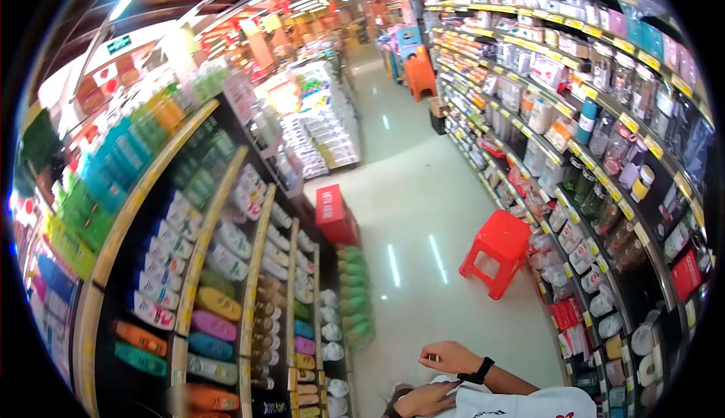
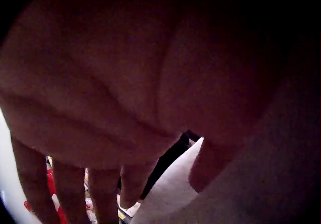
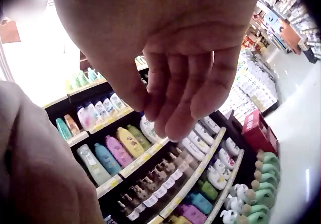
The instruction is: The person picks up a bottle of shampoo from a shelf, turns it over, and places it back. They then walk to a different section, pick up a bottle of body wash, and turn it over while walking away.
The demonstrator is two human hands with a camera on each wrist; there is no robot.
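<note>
In the head view my right hand [image 1: 451, 357] is held in front of the body, a black band [image 1: 477, 370] round its wrist. Its fingers hang loosely curled in the right wrist view, with nothing between them. My left hand [image 1: 427, 400] lies just below it, close against the white sleeve [image 1: 521, 404]. The dark left wrist view shows that palm with fairly straight fingers [image 2: 70, 194] and white cloth [image 2: 170, 189] beside the thumb. Both hands are apart from the shelf goods.
A shelf of bottles [image 1: 215, 325] and tubes stands on the left, with green bottles [image 1: 353, 289] and a red box [image 1: 336, 214] at its end. A red stool [image 1: 498, 248] stands on the aisle floor [image 1: 408, 191]. Shelves of jars [image 1: 602, 63] line the right.
</note>
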